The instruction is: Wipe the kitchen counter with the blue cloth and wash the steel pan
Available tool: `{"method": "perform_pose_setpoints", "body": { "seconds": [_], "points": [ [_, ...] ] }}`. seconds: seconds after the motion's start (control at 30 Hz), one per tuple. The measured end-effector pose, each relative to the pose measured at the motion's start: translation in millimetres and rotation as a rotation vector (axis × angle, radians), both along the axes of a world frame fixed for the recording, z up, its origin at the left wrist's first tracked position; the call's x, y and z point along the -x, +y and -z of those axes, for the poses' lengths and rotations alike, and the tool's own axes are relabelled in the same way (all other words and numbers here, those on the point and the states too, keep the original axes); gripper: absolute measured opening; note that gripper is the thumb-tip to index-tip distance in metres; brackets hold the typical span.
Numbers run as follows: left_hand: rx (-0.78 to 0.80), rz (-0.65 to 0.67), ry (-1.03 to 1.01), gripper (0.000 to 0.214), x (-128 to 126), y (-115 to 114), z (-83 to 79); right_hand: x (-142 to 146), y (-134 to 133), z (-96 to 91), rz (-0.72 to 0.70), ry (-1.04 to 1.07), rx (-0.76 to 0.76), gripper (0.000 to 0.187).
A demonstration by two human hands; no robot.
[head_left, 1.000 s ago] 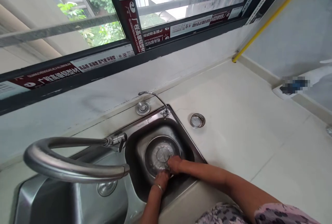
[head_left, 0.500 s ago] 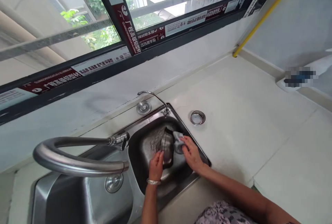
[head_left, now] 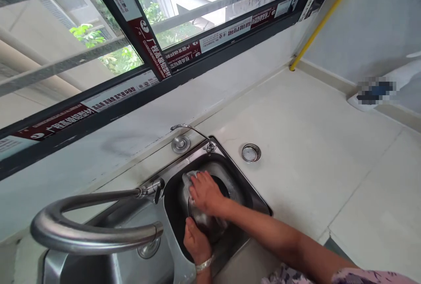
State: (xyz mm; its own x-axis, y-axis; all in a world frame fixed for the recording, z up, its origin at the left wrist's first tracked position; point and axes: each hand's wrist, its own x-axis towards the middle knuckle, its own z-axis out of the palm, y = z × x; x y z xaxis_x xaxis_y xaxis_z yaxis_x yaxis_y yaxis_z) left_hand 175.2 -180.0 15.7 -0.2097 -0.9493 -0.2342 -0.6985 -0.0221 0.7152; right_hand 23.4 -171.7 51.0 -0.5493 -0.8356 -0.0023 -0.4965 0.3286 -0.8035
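A shiny metal vessel (head_left: 206, 226), whose exact kind is partly hidden, is tilted inside the right sink basin (head_left: 243, 187). My left hand (head_left: 197, 241), with a bracelet at the wrist, grips its near left edge. On the vessel's upper side, my right hand (head_left: 208, 194) presses a grey cloth (head_left: 187, 183), fingers bent over it. My right forearm crosses above the vessel and covers part of it.
The large curved faucet (head_left: 95, 240) arches over the left basin (head_left: 131, 266). A thin tap (head_left: 194, 129) stands at the back corner. A drain lid (head_left: 180, 144) and a round metal strainer (head_left: 251, 152) lie beside the sink. Behind is a window (head_left: 184, 20); a yellow pipe (head_left: 325, 20) is right.
My right hand has moved left with the cloth, from the vessel's right side onto its surface. The vessel has been turned, and my left hand has shifted lower, nearer me. The view has tilted slightly.
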Motion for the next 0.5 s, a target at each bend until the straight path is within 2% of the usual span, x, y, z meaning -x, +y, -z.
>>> {"method": "perform_pose_setpoints", "body": {
  "seconds": [0.07,0.17,0.27,0.37,0.43,0.5],
  "points": [
    [-0.062,-0.159,0.036,0.071,-6.4,4.8,-14.5,30.8,-7.1,6.8,-0.054,-0.372,-0.034,0.038],
    [-0.067,-0.249,0.024,0.075,-13.0,1.5,-31.8,61.2,-2.1,25.4,-0.064,-0.552,-0.057,0.053],
    [-0.116,-0.368,0.173,0.077,-15.3,-10.5,-35.6,62.3,16.4,42.5,-0.024,-0.617,-0.038,0.065],
    [-0.271,-0.476,0.393,0.08,-17.7,-23.5,-20.8,44.9,35.7,53.2,0.075,-0.664,0.012,0.068],
    [-0.291,-0.38,0.309,0.08,-21.3,-30.8,-3.4,30.6,44.6,57.9,0.159,-0.648,0.051,0.064],
    [-0.22,-0.199,0.133,0.084,-24.9,-36.5,14.7,15.6,50.4,61.4,0.218,-0.608,0.072,0.058]
  ]
}}
